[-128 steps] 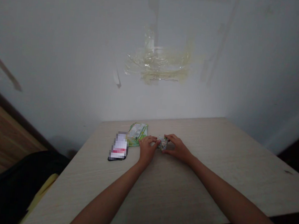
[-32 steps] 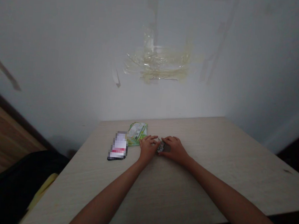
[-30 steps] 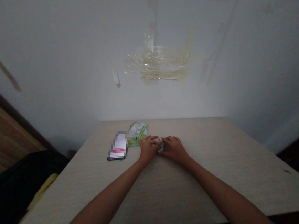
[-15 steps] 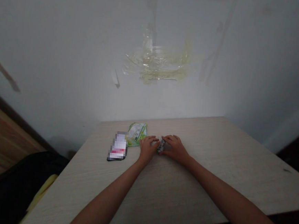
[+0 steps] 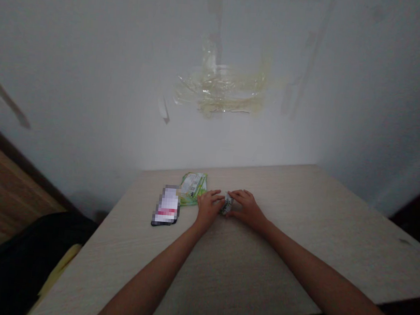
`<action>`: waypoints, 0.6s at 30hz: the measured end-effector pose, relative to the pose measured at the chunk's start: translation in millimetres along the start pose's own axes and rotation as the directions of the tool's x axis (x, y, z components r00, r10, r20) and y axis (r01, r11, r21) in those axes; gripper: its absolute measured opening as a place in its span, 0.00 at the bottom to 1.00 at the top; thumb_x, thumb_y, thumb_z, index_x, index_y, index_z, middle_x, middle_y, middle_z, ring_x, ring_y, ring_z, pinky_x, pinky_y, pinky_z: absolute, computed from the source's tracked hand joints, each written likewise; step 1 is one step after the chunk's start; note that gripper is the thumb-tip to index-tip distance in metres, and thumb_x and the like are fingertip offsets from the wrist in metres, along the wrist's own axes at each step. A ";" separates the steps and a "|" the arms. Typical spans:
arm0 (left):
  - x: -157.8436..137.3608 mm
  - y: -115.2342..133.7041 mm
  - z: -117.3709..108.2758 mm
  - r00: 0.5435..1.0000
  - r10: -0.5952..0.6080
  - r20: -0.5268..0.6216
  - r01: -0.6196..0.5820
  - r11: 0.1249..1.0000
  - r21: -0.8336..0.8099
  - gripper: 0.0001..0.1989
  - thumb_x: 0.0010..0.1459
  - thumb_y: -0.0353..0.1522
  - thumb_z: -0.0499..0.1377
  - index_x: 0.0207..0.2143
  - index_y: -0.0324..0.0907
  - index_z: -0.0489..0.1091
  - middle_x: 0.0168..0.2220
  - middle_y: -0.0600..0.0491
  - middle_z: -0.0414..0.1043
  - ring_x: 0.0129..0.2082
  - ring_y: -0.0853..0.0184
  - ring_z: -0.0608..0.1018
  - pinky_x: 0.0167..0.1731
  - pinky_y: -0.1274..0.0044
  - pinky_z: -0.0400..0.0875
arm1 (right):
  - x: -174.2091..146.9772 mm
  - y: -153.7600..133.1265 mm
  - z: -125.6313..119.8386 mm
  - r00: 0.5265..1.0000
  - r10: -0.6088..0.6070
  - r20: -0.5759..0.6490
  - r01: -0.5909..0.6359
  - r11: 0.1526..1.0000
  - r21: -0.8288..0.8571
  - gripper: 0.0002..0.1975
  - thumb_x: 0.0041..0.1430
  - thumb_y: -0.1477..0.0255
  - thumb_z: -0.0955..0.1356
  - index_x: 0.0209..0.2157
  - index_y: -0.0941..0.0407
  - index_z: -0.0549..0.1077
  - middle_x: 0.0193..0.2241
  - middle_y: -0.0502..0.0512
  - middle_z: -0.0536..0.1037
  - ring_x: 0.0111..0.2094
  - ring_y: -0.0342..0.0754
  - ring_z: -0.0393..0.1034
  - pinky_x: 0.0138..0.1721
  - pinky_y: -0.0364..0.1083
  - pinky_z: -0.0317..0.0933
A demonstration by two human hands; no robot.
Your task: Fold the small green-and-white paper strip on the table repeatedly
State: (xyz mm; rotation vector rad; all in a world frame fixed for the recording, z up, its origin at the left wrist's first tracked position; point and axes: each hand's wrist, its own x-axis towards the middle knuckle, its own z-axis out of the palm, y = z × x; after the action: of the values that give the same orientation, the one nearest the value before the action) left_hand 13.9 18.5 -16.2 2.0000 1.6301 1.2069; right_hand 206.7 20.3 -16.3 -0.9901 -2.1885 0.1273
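Between my two hands is a small packet (image 5: 227, 205), whitish with dark printing; its kind is too small and dim to make out. My left hand (image 5: 208, 209) grips its left side, fingers bent and partly covering it. On the other side, my right hand (image 5: 246, 210) pinches it between thumb and fingers. Just beyond my left hand lies a green and white printed pouch (image 5: 194, 183), flat on the table (image 5: 259, 273). Left of that hand rests a phone (image 5: 167, 206) with a lit, pixelated screen, close against the pouch's corner.
A pale wall (image 5: 111, 72) rises behind the table, with wrinkled clear tape (image 5: 222, 88) stuck on it. Beyond the table's left edge are a dark cloth-like item (image 5: 24, 254), a yellow item (image 5: 59, 267) and a wooden panel (image 5: 4, 180).
The small packet has turned slightly in my fingers and shows more of its whitish printed face. Both hands stay in nearly the same place. The pouch and phone have not moved.
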 end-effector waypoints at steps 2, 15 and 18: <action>-0.6 1.3 0.0 1.000 0.009 0.005 -0.009 1.000 -0.013 0.07 0.56 0.35 0.62 0.36 0.51 0.80 0.50 0.53 0.77 0.54 0.59 0.73 0.60 0.57 0.58 | 0.5 -0.2 -0.3 1.000 -0.010 -0.008 0.010 1.000 -0.004 0.36 0.49 0.59 0.76 0.58 0.52 0.68 0.49 0.60 0.75 0.52 0.56 0.69 0.58 0.59 0.56; -3.9 10.7 -10.3 0.997 0.011 -0.080 -0.015 0.999 -0.044 0.10 0.61 0.37 0.58 0.40 0.48 0.79 0.47 0.51 0.78 0.52 0.60 0.74 0.59 0.61 0.57 | 1.2 4.7 -3.7 0.997 0.031 -0.077 -0.030 0.999 0.013 0.37 0.50 0.58 0.76 0.60 0.53 0.66 0.49 0.61 0.74 0.53 0.57 0.67 0.57 0.58 0.58; -6.1 13.5 -12.1 1.000 0.013 -0.003 -0.014 0.999 -0.046 0.10 0.61 0.37 0.57 0.41 0.49 0.78 0.46 0.51 0.79 0.55 0.58 0.72 0.64 0.55 0.46 | 1.6 11.0 -4.0 0.993 0.058 -0.098 -0.055 0.998 0.036 0.38 0.49 0.59 0.76 0.60 0.52 0.66 0.50 0.61 0.74 0.53 0.57 0.67 0.56 0.58 0.59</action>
State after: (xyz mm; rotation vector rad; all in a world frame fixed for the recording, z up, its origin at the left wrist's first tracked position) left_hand 13.7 5.4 -2.3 1.9852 1.5777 1.2412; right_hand 215.4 28.3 -16.5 -1.0186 -2.0631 0.1374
